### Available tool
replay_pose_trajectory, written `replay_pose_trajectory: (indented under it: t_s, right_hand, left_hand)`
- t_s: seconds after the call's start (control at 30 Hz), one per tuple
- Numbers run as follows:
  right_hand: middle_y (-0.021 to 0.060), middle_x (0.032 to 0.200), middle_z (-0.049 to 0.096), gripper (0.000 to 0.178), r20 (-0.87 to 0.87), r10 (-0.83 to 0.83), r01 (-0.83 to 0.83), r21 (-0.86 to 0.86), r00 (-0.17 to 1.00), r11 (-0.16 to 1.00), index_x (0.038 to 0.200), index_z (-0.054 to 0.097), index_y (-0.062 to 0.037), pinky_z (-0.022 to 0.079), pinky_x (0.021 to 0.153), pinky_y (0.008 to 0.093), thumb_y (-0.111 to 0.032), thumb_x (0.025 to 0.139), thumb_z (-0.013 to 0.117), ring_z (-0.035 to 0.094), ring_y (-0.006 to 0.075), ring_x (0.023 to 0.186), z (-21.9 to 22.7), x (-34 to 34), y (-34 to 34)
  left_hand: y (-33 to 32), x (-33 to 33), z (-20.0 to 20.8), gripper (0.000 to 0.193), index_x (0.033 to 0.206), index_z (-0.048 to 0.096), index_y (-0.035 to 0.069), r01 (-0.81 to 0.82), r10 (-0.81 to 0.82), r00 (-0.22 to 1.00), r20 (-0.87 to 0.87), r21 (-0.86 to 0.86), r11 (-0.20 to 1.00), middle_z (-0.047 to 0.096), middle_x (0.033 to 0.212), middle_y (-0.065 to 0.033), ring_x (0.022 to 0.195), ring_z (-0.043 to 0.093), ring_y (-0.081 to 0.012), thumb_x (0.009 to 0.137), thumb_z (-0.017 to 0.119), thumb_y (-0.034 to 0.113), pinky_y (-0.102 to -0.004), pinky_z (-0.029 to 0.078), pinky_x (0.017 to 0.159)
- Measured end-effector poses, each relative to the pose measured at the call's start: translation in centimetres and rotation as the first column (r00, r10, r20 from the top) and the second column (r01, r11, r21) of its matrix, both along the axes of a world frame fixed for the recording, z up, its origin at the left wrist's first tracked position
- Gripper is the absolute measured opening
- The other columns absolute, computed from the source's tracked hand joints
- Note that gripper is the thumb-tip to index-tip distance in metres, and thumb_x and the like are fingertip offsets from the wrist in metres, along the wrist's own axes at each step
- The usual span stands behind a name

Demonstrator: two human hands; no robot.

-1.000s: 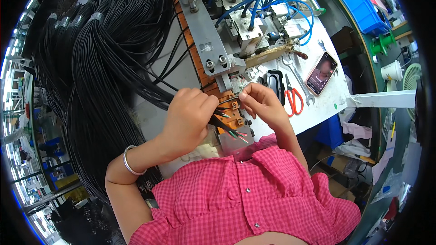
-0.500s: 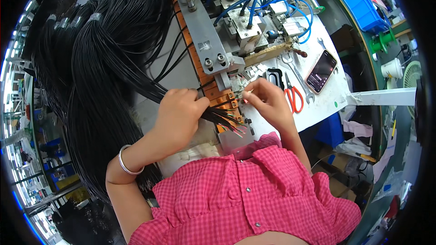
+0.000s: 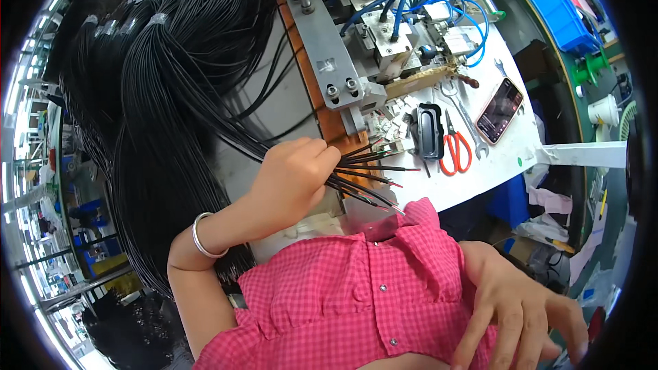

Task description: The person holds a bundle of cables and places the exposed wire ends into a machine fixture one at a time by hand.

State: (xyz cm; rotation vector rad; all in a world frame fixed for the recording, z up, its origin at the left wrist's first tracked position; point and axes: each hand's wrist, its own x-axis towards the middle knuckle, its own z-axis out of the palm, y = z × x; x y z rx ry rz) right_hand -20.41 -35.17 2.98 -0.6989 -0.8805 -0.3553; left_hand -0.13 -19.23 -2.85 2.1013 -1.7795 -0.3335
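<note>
From my end I see the left hand (image 3: 291,178) in the middle of the frame, its fingers closed around a bunch of black cables (image 3: 373,167). Their ends fan out to the right of the fist, some showing red, green or pale tips, over the lower part of the orange rail (image 3: 308,72). The other way, the cables run up and left toward the big black bundle (image 3: 164,96) that fills the upper left. I see the right hand (image 3: 517,318) at the lower right, holding nothing that I can make out, fingers spread and pointing down, near the pink shirt (image 3: 322,288) and well apart from the cables. Right of centre, on the white table (image 3: 504,164), I have a black tray (image 3: 430,130), red scissors (image 3: 452,137), a wrench (image 3: 468,118) and a phone (image 3: 500,111).
</note>
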Motion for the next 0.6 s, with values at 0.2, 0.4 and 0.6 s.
replay_pose_trajectory:
  t_s: [0.2, 0.4, 0.6]
  right_hand:
    - [0.0074, 0.076, 0.057, 0.022, -0.662, -0.56, 0.664, -0.123, 0.498, 0.737, 0.102, 0.063, -0.0018, 0.041, 0.054, 0.0249, -0.02, 0.094, 0.053, 0.051, 0.0132, 0.06, -9.2, 2.5, -2.2]
    - [-0.0002, 0.079, 0.063, 0.015, -0.765, -0.61, 0.346, -0.526, 0.206, 0.776, 0.098, 0.066, -0.0002, 0.039, 0.051, 0.0174, -0.003, 0.083, 0.066, 0.052, 0.002, 0.063, -13.3, 6.7, -1.2]
    - [0.0007, 0.072, 0.064, 0.011, -0.815, -0.544, 0.261, -0.491, 0.198, 0.831, 0.094, 0.068, 0.0006, 0.041, 0.047, 0.0167, -0.004, 0.084, 0.066, 0.05, 0.0024, 0.052, -13.6, 7.0, -0.9]
  left_hand:
    - [0.1, -0.1, -0.5, 0.032, 0.088, 0.058, -0.001, -0.041, 0.041, 0.999, 0.008, -0.037, 0.998, 0.055, 0.074, -0.012, 0.073, 0.056, -0.0309, 0.055, 0.056, -0.002, -0.0391, 0.046, 0.065]
    - [-0.3, -0.3, -0.6, 0.032, 0.087, 0.058, 0.0, -0.036, 0.036, 0.999, 0.012, -0.029, 0.999, 0.055, 0.074, -0.0116, 0.074, 0.055, -0.0303, 0.055, 0.056, -0.003, -0.0384, 0.045, 0.065]
    - [-0.2, -0.3, -1.0, 0.028, 0.082, 0.055, 0.001, -0.049, 0.054, 0.998, 0.038, -0.13, 0.99, 0.052, 0.073, -0.011, 0.074, 0.052, -0.0296, 0.055, 0.056, -0.005, -0.0383, 0.043, 0.063]
